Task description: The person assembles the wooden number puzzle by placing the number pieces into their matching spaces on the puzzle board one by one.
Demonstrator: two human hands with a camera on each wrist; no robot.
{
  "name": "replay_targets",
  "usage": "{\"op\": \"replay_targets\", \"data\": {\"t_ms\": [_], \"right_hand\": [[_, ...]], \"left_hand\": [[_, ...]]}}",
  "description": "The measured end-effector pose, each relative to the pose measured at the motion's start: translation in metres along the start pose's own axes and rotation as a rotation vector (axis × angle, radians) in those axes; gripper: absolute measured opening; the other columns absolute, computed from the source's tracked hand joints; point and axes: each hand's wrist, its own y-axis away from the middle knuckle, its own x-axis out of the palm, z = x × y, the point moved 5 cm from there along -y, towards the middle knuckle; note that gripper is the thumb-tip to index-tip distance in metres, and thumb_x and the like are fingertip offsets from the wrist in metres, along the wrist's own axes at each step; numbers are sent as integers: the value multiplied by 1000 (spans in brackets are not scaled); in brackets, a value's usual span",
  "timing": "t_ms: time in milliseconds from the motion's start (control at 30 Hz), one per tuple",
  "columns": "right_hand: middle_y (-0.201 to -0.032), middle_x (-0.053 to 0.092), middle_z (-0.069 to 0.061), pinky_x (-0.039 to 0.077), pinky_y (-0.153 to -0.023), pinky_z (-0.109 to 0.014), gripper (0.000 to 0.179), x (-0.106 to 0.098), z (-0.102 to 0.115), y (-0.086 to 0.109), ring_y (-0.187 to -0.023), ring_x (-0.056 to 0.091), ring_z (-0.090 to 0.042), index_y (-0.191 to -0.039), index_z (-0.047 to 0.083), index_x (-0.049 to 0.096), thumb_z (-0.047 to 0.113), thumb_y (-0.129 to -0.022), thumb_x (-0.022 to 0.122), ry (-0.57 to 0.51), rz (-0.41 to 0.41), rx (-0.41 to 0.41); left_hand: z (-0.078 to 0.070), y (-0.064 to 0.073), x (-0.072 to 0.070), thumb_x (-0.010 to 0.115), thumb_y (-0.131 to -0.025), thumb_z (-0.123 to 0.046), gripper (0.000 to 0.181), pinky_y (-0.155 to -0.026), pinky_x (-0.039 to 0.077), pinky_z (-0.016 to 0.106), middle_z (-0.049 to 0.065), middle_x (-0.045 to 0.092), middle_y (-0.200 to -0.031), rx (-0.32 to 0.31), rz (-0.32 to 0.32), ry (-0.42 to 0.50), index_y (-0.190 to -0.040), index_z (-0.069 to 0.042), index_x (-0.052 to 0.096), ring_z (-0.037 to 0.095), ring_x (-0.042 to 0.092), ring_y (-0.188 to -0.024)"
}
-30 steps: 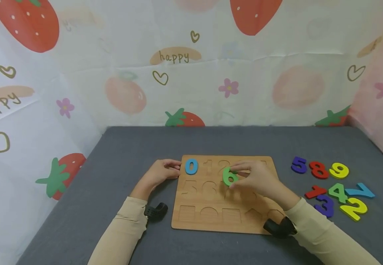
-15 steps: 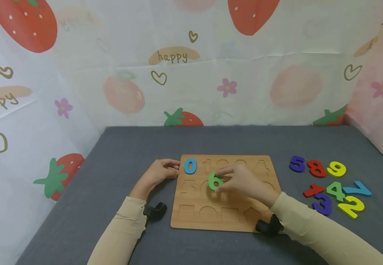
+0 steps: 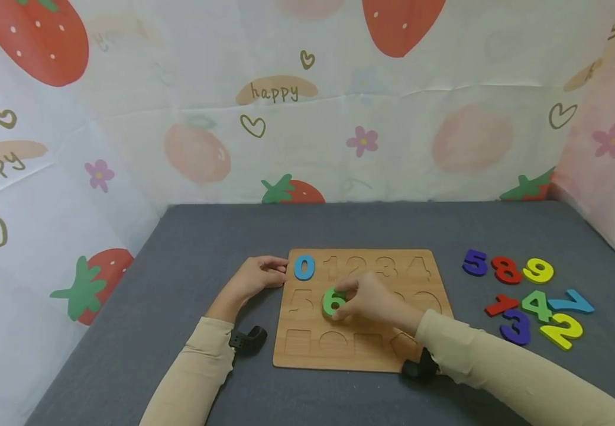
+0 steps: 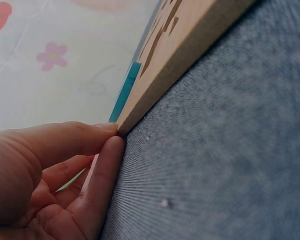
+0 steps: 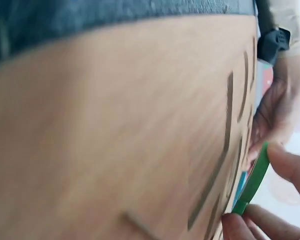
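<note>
While right hand (image 3: pixel 368 302) pinches six (image 3: pixel 327 303) and left hand (image 3: pixel 256 277) pinches board (image 3: pixel 313 360), zero (image 3: pixel 298 268) is placed; eight numbers (image 3: pixel 544 303) remain.

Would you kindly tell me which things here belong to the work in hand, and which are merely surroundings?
Part of the job:
wooden board, left hand at its edge
green 6, held by the right hand
blue 0, on the board
loose coloured numbers, probably, as number-shaped slots stand empty

Surroundings:
printed backdrop
grey cloth
black wrist devices, worn
</note>
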Motion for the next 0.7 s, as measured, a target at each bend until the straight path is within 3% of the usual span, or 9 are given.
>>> {"op": "replay_targets", "data": {"t_ms": [400,700], "right_hand": [[-116,70,-13,54,-77,-30,56,10,2,-2,-89,60,-15,-122,-3,69,11,-71,89,82,0,19],[-131,63,-14,55,-89,-37,55,13,1,-3,-105,61,-22,-124,0,68,8,-73,88,77,-14,69]], "left_hand": [[2,-1,0,67,-93,-9,46,-88,58,32,20,64,-124,-2,3,-7,-137,1,57,14,66,-98],[2,0,0,67,-93,-8,46,-88,58,32,18,65,-123,-8,-4,-4,-136,0,58,16,67,-100]]}}
